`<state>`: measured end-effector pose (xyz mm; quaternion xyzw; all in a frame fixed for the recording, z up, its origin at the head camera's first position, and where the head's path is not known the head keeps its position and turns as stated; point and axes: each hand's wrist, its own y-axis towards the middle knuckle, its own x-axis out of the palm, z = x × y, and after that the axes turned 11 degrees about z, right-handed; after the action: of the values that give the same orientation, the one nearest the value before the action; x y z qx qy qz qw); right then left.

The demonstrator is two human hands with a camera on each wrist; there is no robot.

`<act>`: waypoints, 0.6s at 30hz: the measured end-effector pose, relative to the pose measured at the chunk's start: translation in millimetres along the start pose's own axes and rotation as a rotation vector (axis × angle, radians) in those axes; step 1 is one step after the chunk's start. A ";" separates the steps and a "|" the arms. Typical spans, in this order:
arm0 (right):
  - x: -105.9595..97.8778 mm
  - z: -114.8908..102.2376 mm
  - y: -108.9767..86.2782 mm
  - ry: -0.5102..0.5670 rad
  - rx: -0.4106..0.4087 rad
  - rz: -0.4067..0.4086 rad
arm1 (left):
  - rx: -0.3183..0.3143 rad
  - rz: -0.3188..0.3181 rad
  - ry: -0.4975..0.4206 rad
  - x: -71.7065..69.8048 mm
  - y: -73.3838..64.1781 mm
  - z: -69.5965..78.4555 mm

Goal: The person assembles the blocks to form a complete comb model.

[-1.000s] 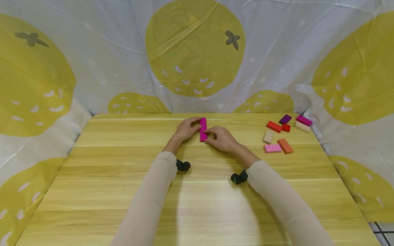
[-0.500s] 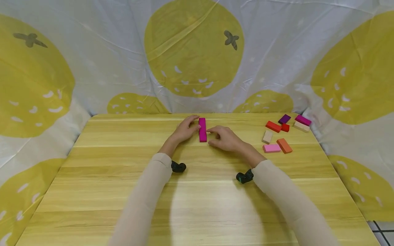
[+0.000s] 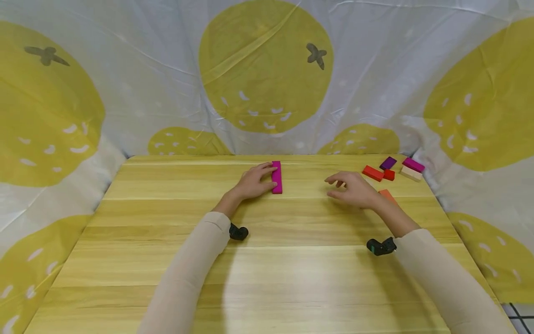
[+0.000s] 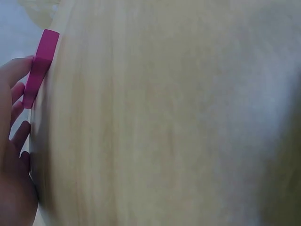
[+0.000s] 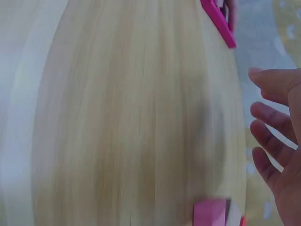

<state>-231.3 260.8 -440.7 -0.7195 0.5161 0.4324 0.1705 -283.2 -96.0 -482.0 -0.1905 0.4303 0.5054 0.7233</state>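
A long magenta bar of wooden block (image 3: 277, 178) lies on the table, pointing away from me; whether it is one block or two end to end I cannot tell. Fingertips and thumb of my left hand (image 3: 253, 182) rest along its left side, and the left wrist view shows the thumb against the bar (image 4: 41, 68). Well to the right, my right hand (image 3: 353, 189) hovers with loosely bent fingers and holds nothing. Below it in the right wrist view are a pink block (image 5: 209, 213) and part of a beige block (image 5: 233, 214), both hidden by that hand in the head view.
Near the table's far right corner lie a red block (image 3: 373, 173), a small red block (image 3: 389, 175), a purple block (image 3: 388, 163), a magenta block (image 3: 413, 164) and a beige block (image 3: 410, 174). An orange block (image 3: 388, 196) is partly covered. A patterned cloth (image 3: 267, 69) hangs behind.
My right hand has left the magenta bar and moved right toward the loose blocks. My left hand stays at the bar, its thumb now nearer the bar's front end.
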 end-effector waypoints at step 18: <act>-53.2 51.0 -55.8 -0.139 -0.024 -0.056 | -0.046 0.025 -0.010 3.8 2.4 -1.1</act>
<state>-209.3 350.6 -438.4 -0.7039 0.4774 0.4826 0.2091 -285.4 -93.6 -485.3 -0.1992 0.4172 0.5251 0.7145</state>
